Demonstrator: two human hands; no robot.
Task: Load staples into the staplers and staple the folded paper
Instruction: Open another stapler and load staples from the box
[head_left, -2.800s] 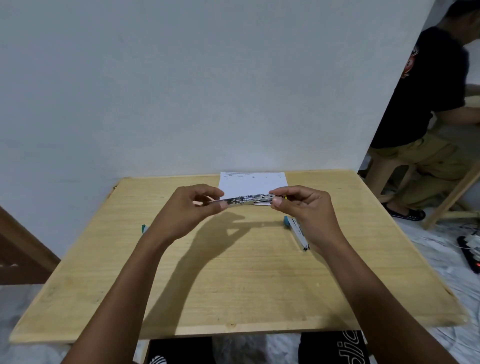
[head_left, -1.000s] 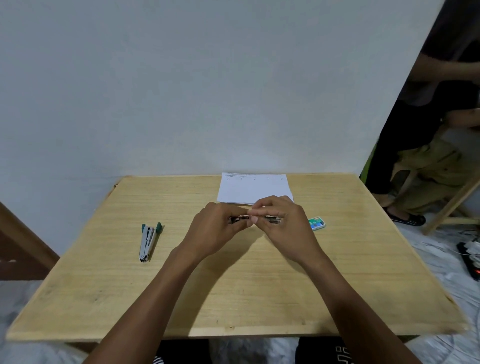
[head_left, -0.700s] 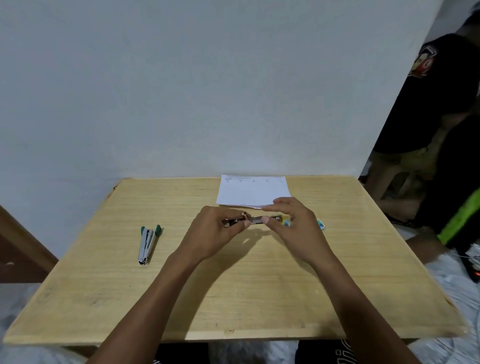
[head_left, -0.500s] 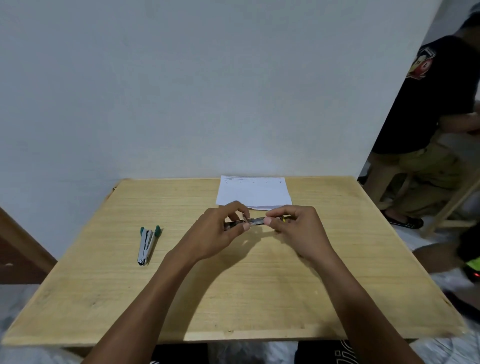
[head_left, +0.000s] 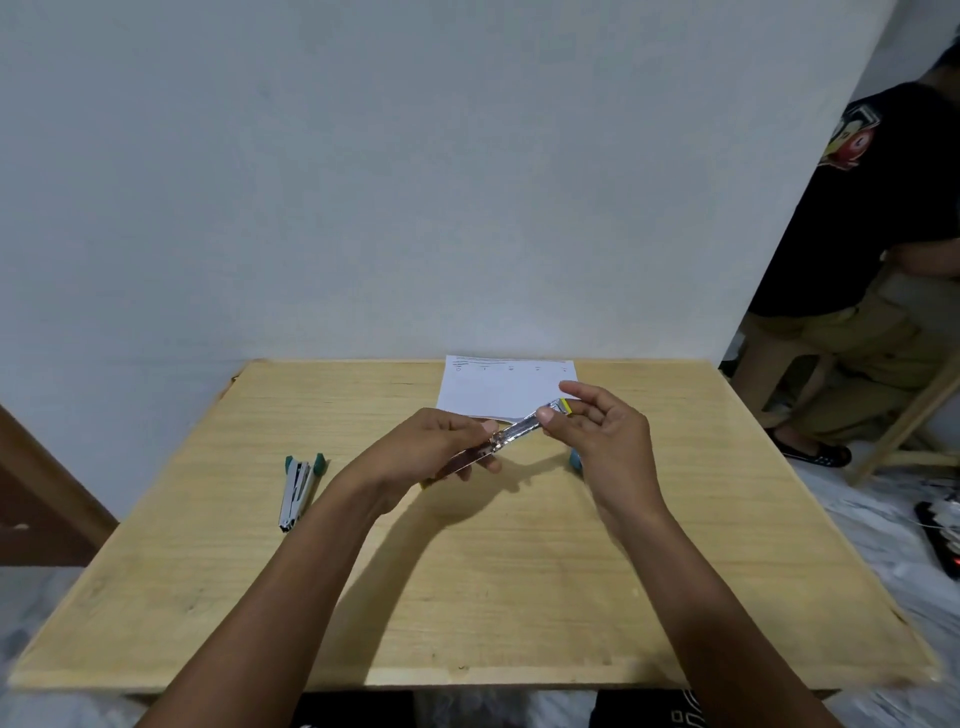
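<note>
Held up over the wooden table (head_left: 519, 597), clear of its surface, between both hands: a slim metal stapler (head_left: 511, 435) with a yellow tip, slanting up from lower left to upper right. Left hand (head_left: 426, 457) closed around the lower end, thumb and fingertips pinched on the metal, most of that end buried in the grip. Right hand (head_left: 602, 436) pinching the upper end near the yellow tip with thumb and forefinger, remaining fingers loosely curled and spread behind it. Probably gripped at both ends so that the magazine can be pulled apart or pressed home while staples go in; whether any strip of staples sits inside cannot be told, the metal being blurred. Lifted rather than rested on the table, likely to give the fingers room on both sides. Folded paper (head_left: 506, 387) flat at the far edge of the table, against the wall, just beyond the stapler and partly overlapped by its upper end in this view; not yet stapled by the look of it. A second stapler (head_left: 298, 491) with green ends lying on the table well left of the held one, untouched. A sliver of something blue-green (head_left: 575, 459) on the table just under the right hand, mostly hidden.
</note>
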